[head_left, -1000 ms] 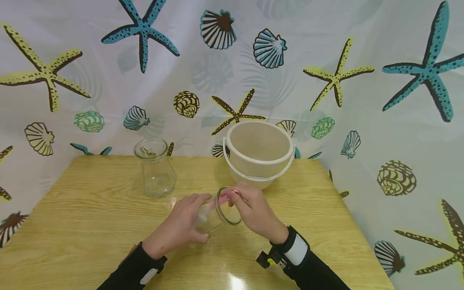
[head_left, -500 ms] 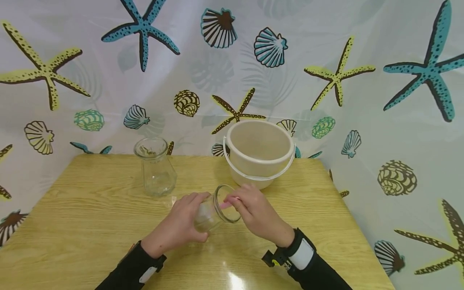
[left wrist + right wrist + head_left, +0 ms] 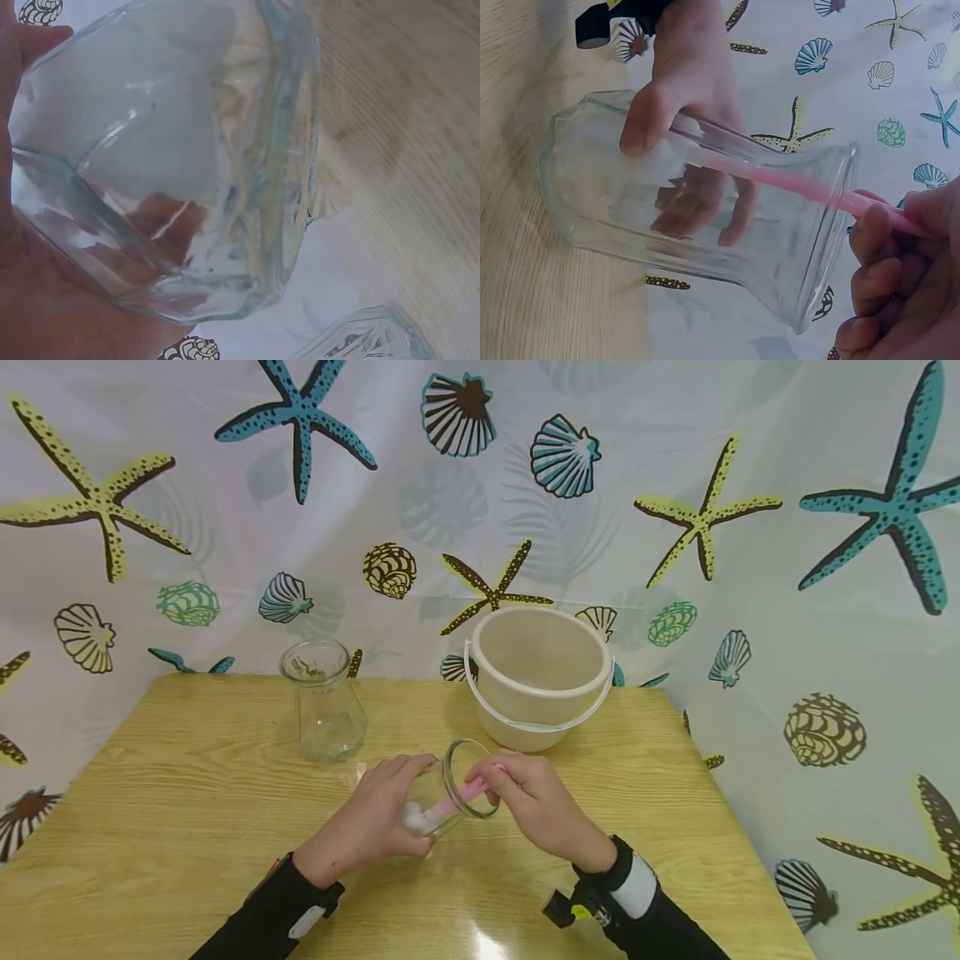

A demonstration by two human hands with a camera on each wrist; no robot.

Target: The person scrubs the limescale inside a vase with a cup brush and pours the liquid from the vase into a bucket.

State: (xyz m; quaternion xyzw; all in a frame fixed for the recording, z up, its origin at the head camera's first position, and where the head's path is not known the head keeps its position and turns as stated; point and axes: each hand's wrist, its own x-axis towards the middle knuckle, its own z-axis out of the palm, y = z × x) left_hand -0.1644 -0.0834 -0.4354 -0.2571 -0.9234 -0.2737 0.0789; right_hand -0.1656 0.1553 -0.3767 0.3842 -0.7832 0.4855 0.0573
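My left hand grips a clear glass vase round its body. The vase lies tilted above the table, its flared mouth facing right towards my right hand. That hand pinches the pink handle of a bottle brush that runs in through the mouth. Deep inside, near the vase's base, shows the brush's white head, partly blurred by the glass. From the left wrist camera, the faceted glass base fills much of the view, with fingers seen through it.
A second glass vase stands upright at the back left, with something small and brownish seen at its mouth. A cream bucket with its handle down stands at the back right. Patterned cloth hangs behind the wooden table.
The brush has shifted inside the vase; its white head now shows clearly in the head view near the base. My right wrist has moved slightly right, while the left hand keeps the vase nearly still.
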